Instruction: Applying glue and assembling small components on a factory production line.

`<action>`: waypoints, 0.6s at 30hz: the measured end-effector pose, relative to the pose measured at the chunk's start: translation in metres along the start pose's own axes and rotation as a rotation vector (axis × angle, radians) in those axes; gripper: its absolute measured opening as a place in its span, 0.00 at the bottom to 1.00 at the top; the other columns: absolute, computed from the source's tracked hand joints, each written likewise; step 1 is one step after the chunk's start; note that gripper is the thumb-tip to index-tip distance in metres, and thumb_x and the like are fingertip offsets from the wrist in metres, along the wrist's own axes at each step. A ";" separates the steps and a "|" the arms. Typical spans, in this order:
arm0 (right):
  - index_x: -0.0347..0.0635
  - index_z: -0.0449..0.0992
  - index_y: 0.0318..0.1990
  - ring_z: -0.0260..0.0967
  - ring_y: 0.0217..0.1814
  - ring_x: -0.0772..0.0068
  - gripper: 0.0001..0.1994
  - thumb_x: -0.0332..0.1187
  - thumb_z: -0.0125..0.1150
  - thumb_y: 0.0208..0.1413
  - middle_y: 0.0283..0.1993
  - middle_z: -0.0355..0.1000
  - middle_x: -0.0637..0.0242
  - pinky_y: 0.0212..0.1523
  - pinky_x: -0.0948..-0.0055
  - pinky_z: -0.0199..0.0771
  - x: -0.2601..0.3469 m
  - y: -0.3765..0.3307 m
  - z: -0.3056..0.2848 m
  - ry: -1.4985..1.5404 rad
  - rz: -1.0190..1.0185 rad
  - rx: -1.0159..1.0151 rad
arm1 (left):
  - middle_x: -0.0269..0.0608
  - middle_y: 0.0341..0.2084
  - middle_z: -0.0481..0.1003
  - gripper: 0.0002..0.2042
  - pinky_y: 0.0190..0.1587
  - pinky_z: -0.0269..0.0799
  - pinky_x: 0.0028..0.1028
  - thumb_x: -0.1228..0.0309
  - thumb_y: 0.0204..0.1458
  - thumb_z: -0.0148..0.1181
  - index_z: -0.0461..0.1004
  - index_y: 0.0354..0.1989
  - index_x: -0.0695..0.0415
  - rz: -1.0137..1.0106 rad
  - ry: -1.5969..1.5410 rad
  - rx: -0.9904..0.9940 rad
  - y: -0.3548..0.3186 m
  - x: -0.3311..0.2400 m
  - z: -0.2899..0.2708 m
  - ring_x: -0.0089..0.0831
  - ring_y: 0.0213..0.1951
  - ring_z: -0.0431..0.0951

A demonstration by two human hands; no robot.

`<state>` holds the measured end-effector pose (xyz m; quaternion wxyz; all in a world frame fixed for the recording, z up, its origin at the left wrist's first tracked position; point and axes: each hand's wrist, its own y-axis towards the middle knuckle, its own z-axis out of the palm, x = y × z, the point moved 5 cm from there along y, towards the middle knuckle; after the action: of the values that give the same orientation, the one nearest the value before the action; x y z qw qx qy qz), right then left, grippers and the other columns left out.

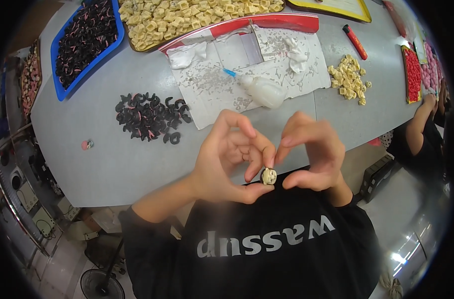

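Note:
My left hand [226, 158] and my right hand [312, 155] meet just above my chest, at the near edge of the grey table [112, 164]. Between their fingertips sits a small cream-coloured speckled piece [269, 176]; the left thumb and fingers pinch it, and the right thumb and forefinger touch it from the other side. Beyond the hands lies a white sheet of paper [207, 89] with a white squeeze bottle [263, 91] on its side. A pile of black curved pieces [150, 117] lies to the left of the paper.
A blue tray of black and pink pieces [85, 40] and a tray of cream pieces [187, 15] stand at the back. A small cream heap [349, 78], a red lighter [355, 42] and red trays [413, 74] lie right. Another person's arm [420, 119] reaches in at right.

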<state>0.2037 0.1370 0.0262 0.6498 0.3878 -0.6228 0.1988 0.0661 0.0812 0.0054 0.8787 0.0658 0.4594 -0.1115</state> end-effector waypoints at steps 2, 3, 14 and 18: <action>0.39 0.73 0.37 0.61 0.31 0.69 0.24 0.44 0.72 0.34 0.32 0.71 0.62 0.35 0.72 0.59 0.011 0.009 -0.002 -0.116 -0.016 -0.088 | 0.46 0.32 0.70 0.32 0.30 0.62 0.17 0.88 0.31 0.63 0.50 0.42 0.53 -0.190 -0.269 -0.006 0.001 0.011 -0.004 0.17 0.22 0.63; 0.42 0.75 0.36 0.62 0.33 0.69 0.22 0.44 0.71 0.34 0.32 0.71 0.63 0.35 0.72 0.59 0.017 0.014 -0.002 -0.222 -0.066 -0.063 | 0.45 0.32 0.70 0.32 0.30 0.62 0.17 0.87 0.31 0.64 0.50 0.43 0.53 -0.202 -0.309 -0.009 0.003 0.012 -0.005 0.16 0.22 0.62; 0.45 0.78 0.33 0.63 0.37 0.68 0.13 0.40 0.67 0.40 0.36 0.72 0.67 0.40 0.72 0.60 0.008 0.010 0.011 -0.272 -0.102 0.014 | 0.41 0.33 0.68 0.30 0.33 0.67 0.19 0.86 0.34 0.62 0.51 0.44 0.55 -0.359 -0.524 0.019 0.002 0.026 -0.001 0.21 0.32 0.70; 0.41 0.76 0.33 0.66 0.40 0.64 0.12 0.35 0.67 0.41 0.36 0.74 0.65 0.40 0.70 0.64 0.004 0.007 0.013 -0.203 -0.093 -0.041 | 0.40 0.35 0.66 0.27 0.36 0.67 0.21 0.85 0.37 0.60 0.51 0.43 0.55 -0.355 -0.587 0.070 0.003 0.025 0.001 0.21 0.36 0.69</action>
<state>0.1903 0.1310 0.0310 0.5997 0.4208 -0.6708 0.1154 0.0818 0.0800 -0.0143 0.9375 -0.0201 0.1873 -0.2927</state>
